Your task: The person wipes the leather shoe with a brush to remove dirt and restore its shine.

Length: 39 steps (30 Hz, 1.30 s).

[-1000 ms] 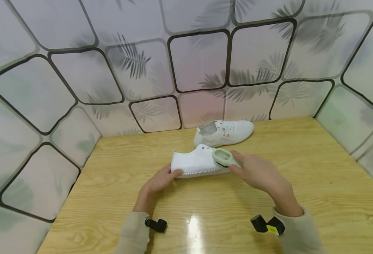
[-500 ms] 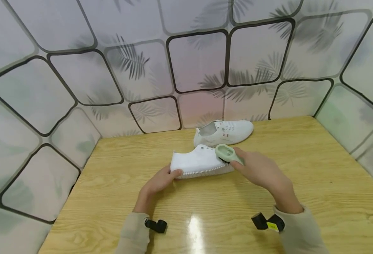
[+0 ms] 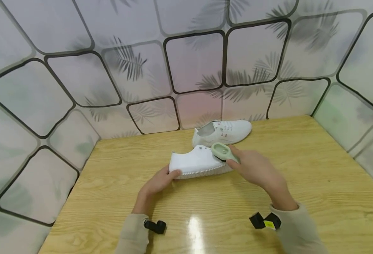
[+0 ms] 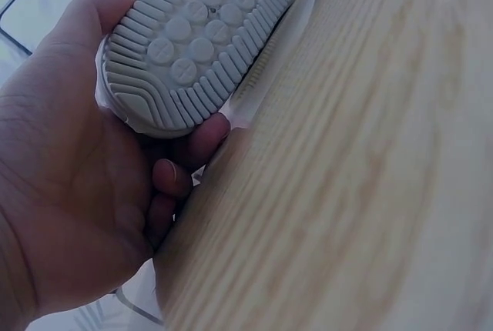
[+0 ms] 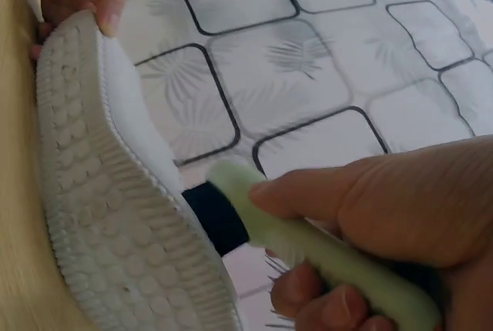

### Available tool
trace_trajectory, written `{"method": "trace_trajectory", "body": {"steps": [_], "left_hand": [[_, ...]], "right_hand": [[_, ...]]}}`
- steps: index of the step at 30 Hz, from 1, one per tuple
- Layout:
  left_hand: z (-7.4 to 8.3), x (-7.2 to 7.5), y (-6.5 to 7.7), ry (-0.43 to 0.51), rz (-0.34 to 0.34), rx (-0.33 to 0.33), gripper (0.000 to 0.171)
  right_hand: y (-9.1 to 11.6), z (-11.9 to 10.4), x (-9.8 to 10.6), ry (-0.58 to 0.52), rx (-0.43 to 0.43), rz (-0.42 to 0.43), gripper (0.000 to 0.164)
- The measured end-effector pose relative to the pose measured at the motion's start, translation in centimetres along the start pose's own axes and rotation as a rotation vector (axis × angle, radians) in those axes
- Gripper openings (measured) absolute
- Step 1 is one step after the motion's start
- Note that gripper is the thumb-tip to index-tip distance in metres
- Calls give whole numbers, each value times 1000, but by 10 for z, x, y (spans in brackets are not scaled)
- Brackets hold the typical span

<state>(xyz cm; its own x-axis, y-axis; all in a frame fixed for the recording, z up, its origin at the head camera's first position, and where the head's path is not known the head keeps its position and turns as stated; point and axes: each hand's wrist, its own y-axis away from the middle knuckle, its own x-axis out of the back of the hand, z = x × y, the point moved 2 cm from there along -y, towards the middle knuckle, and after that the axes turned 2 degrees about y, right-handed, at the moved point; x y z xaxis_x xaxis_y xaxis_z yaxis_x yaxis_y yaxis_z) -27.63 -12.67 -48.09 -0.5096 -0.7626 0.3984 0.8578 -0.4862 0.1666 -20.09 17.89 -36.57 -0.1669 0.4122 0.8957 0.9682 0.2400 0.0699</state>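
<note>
A white shoe [image 3: 189, 162] lies tilted on its side, its textured sole [image 5: 115, 215] turned toward the person. My left hand [image 3: 161, 179] grips its heel end, thumb on the sole's edge and fingers curled underneath, as the left wrist view shows at the patterned heel [image 4: 192, 46]. In my right hand [image 3: 256, 167] is a pale green brush [image 3: 221, 151], held by its handle. Its dark bristles [image 5: 216, 218] press against the shoe's upper near the toe, just above the sole edge.
A second white shoe [image 3: 227, 132], with small red marks on its side, stands upright just behind. The wooden table [image 3: 116, 197] reaches back to a patterned wall covering [image 3: 199, 63]. Black cameras [image 3: 156, 226] sit on both wrists.
The brush slid right along the upper toward the toe, then back left toward the laces. My left hand and the shoe stay nearly in place; the view has shifted slightly.
</note>
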Motion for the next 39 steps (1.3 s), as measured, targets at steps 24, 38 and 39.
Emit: {"method": "trace_trajectory", "body": {"steps": [24, 38, 39], "left_hand": [[1, 1, 0, -20, -10, -1, 51], [1, 2, 1, -16, -9, 5, 53], [2, 2, 1, -21, -7, 5, 53]], "right_hand": [[1, 0, 3, 48, 0, 13, 60], [0, 12, 6, -72, 56, -26, 61], [-1, 11, 5, -76, 73, -35, 61]]}}
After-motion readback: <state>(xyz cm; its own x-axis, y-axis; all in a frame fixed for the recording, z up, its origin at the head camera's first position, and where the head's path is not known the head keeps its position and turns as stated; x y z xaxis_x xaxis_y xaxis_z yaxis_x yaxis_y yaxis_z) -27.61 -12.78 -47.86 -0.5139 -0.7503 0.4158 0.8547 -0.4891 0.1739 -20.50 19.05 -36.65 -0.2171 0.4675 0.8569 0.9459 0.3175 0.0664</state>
